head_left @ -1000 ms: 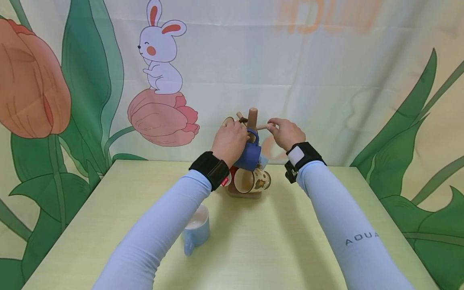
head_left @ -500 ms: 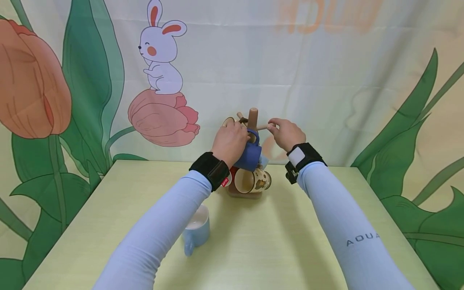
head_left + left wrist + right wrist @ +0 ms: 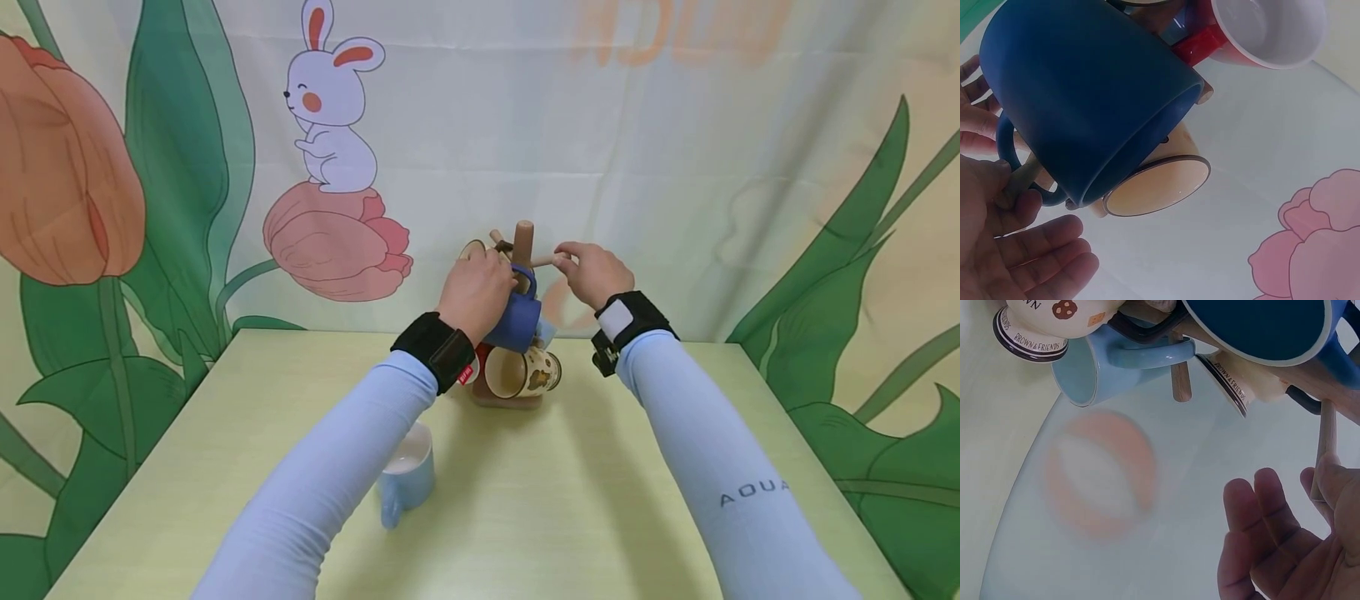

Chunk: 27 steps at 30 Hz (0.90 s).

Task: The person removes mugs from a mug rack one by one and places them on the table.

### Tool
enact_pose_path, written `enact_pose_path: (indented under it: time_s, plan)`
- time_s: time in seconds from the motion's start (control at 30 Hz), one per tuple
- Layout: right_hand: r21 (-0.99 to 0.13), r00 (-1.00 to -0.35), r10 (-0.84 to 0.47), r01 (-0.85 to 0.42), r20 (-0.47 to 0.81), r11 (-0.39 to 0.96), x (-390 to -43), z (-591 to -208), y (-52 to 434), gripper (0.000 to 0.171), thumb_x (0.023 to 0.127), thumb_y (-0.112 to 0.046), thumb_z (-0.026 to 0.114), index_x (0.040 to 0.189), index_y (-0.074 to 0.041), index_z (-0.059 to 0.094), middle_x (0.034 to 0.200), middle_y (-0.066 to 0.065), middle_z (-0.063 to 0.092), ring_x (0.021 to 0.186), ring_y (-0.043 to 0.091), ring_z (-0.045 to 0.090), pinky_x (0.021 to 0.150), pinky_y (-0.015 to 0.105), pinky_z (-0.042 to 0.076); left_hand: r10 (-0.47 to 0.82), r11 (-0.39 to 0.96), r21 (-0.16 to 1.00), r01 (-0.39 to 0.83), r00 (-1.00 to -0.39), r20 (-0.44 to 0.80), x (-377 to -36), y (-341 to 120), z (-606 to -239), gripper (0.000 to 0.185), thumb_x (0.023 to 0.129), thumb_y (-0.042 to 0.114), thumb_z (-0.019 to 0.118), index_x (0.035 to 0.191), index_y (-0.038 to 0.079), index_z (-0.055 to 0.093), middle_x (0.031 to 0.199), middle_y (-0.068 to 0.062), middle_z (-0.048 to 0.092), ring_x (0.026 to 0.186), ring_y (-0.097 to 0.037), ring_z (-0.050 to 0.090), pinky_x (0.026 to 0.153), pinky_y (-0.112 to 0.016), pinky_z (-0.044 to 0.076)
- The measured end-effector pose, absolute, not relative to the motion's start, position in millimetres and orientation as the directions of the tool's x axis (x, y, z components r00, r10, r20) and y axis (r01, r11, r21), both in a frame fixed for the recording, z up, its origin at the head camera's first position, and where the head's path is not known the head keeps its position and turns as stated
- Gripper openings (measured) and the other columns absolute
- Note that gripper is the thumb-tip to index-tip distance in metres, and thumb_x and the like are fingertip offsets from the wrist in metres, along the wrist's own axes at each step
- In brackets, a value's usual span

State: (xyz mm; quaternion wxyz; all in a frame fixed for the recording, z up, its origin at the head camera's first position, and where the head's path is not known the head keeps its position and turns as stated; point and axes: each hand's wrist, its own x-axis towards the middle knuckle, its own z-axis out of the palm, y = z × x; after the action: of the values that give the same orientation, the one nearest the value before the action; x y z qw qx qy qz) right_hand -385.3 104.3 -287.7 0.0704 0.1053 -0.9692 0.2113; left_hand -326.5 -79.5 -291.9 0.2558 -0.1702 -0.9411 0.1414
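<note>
Between a person's two raised hands stands an upright pale wooden mug tree; the left hand pinches, thumb against forefinger, a round wooden peg running through the handle of a matte dark blue cylindrical mug, its other fingers loosely extended; that mug hangs tilted just beside this hand; opposite, the right hand pinches the end of another slim wooden peg, its other fingers half bent; below both hands is a cream mug with brown rims and printed figures; nearer the person, below the left hand, a glossy light blue mug with white interior stands upright on a pale yellow table.
</note>
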Motion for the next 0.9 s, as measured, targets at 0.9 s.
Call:
enact_pose_path:
  time_s: [0.9]
  plan:
    - [-0.426,-0.962,-0.242,-0.274,0.129,0.862,-399,-283,105,0.037,0.106,-0.034,0.046,0.137,-0.017,0.058,0.097,0.013,0.07,0.075,0.025,0.061,0.056,0.031,0.04,0.399,0.863,-0.463,0.203,-0.835,0.378,-322,-69,-291,0.031,0.106,0.021,0.049,0.121,0.004,0.07,0.108,-0.011,0.066,0.095,-0.021,0.062,0.071,-0.028,0.056]
